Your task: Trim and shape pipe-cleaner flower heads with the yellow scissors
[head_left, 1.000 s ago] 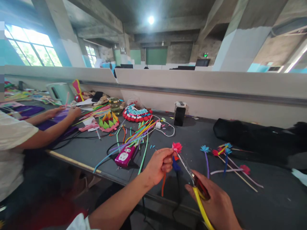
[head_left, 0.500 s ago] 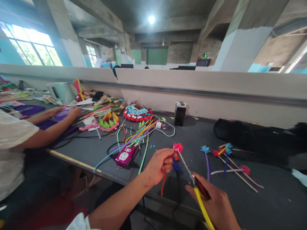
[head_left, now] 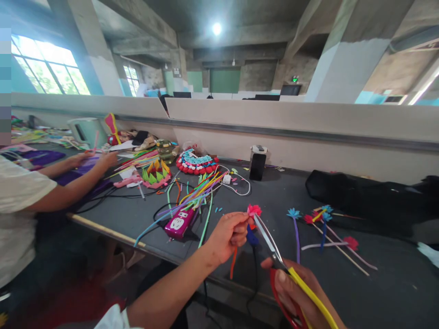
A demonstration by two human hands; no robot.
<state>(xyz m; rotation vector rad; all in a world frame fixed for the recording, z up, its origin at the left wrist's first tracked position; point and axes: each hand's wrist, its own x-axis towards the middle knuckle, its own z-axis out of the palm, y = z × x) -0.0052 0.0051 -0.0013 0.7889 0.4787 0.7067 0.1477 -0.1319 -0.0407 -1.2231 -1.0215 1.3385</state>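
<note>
A small pink flower [head_left: 254,210] is pinched between the fingertips of my left hand [head_left: 233,233], held above the dark table. My right hand [head_left: 298,288] grips scissors [head_left: 270,244] with red and yellow handles. Their blades point up and left, and the tips reach the flower's underside. Just behind my left hand is a blue object [head_left: 253,235] on a black cord, partly hidden. An orange strip [head_left: 233,262] hangs below it. To the right lie a blue flower on a purple stem [head_left: 295,233] and several other stemmed flowers [head_left: 325,219].
A purple power strip [head_left: 179,224] lies left, under a bundle of coloured fuzzy strips [head_left: 202,189]. Farther back are a petalled basket-like piece [head_left: 156,176], a phone [head_left: 257,167] standing upright and a black bag [head_left: 360,196]. A co-worker's hands [head_left: 92,160] handle purple material at left.
My right hand has turned the scissors, so the red handle now shows and the blades look wider. My left hand and the flower stay nearly still.
</note>
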